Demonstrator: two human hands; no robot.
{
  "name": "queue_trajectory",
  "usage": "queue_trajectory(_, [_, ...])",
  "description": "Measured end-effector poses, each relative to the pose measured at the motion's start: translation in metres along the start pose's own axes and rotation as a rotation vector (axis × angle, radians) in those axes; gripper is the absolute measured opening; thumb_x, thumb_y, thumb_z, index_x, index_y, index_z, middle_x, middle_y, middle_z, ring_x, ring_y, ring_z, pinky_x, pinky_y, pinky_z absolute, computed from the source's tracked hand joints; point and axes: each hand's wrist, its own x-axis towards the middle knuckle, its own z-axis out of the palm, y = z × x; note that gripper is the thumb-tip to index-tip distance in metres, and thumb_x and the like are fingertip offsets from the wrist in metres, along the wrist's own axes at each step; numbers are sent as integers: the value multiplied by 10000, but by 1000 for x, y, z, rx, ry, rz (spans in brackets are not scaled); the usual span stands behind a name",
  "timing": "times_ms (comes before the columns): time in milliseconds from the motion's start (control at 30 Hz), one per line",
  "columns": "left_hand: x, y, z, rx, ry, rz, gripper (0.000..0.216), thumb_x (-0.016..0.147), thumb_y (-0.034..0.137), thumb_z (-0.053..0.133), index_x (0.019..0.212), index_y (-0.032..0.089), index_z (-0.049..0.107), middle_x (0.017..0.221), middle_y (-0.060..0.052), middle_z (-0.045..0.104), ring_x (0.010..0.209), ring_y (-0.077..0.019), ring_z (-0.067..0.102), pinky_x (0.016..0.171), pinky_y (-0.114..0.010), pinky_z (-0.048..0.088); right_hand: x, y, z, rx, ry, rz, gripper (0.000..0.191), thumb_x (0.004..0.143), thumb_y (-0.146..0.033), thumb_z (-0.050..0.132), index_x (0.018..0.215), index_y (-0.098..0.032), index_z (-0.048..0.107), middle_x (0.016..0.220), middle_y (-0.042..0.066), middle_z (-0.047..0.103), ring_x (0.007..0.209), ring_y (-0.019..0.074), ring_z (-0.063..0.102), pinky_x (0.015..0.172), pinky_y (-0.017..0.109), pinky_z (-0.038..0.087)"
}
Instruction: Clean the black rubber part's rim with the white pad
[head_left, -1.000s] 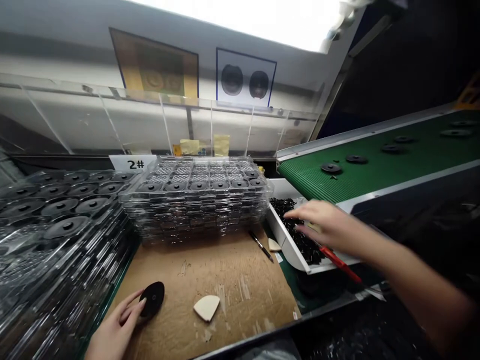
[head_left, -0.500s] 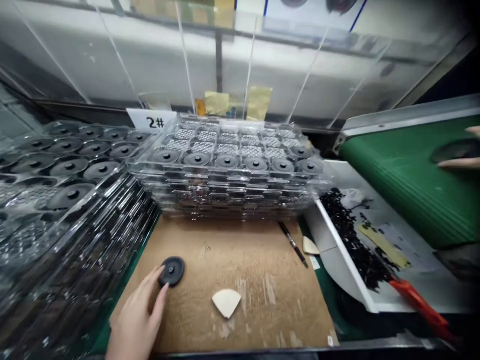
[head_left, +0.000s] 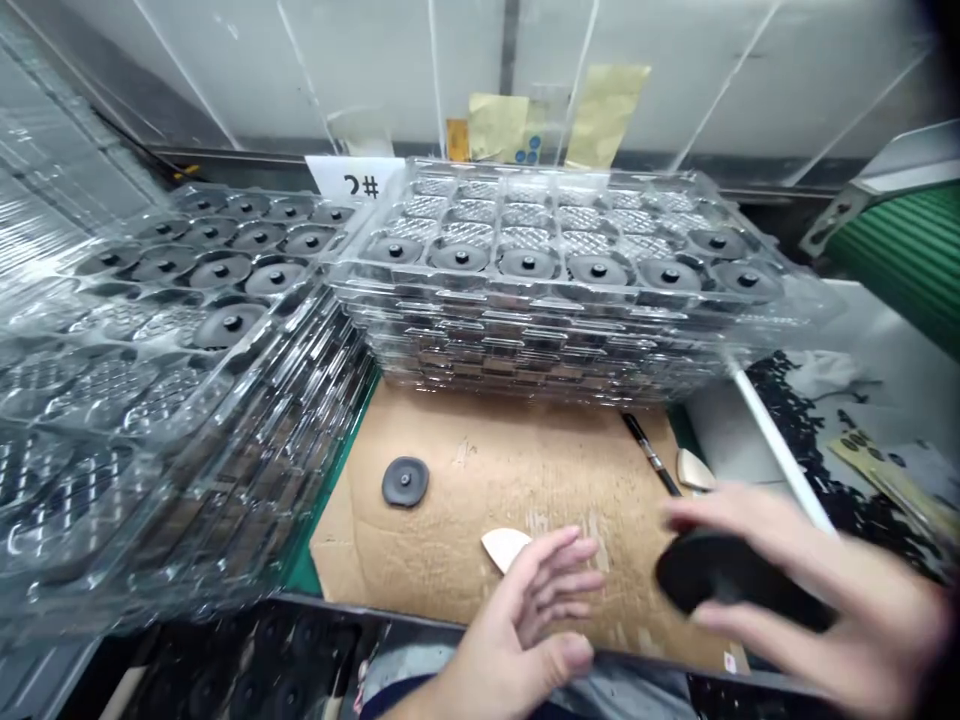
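Note:
My right hand (head_left: pixel 817 590) holds a black round disc (head_left: pixel 720 578) between thumb and fingers, low at the right above the cardboard sheet (head_left: pixel 525 470). My left hand (head_left: pixel 525 620) hovers open just left of it, fingers spread, palm turned toward the disc, holding nothing. A second black disc (head_left: pixel 406 481) lies alone on the cardboard to the left. A cream wedge-shaped piece (head_left: pixel 502 547) lies by my left fingertips.
A stack of clear blister trays (head_left: pixel 570 290) with discs in the front row stands behind the cardboard. More trays (head_left: pixel 150 340) are piled at the left. A pen (head_left: pixel 649 454), a white bin of black scraps (head_left: pixel 810 440) and a green conveyor (head_left: pixel 907 260) are at the right.
My left hand let go of the disc on the cardboard and moved right. My right hand came back from the conveyor carrying a black disc. The camera tilted down and nearer.

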Motion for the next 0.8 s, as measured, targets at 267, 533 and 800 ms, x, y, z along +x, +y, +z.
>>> queue_trajectory(267, [-30,2,-22,-280,56,-137,618,765,285,636,1324,320,375,1293,-110,470,1190,-206,475,975,-286,382,-27,-62,119,735,-197,186,603,812,-524,580,1325,-244,432,1395,104,278,1303,247,280,1059,439,306])
queue_trajectory(533, [-63,6,-50,-432,24,-93,649,708,299,687,1295,260,413,1301,-158,456,1104,-273,539,1014,-392,360,-20,-101,136,560,-279,100,648,886,-481,492,1429,-355,162,1436,32,208,1337,212,203,1066,470,275])
queue_trajectory(800, [-93,15,-63,-541,30,43,603,753,333,640,1281,322,348,1282,-117,466,1097,-304,537,852,-334,489,-8,-68,143,246,-34,254,450,944,-484,312,1332,-277,408,1211,70,479,1039,216,523,888,399,452])
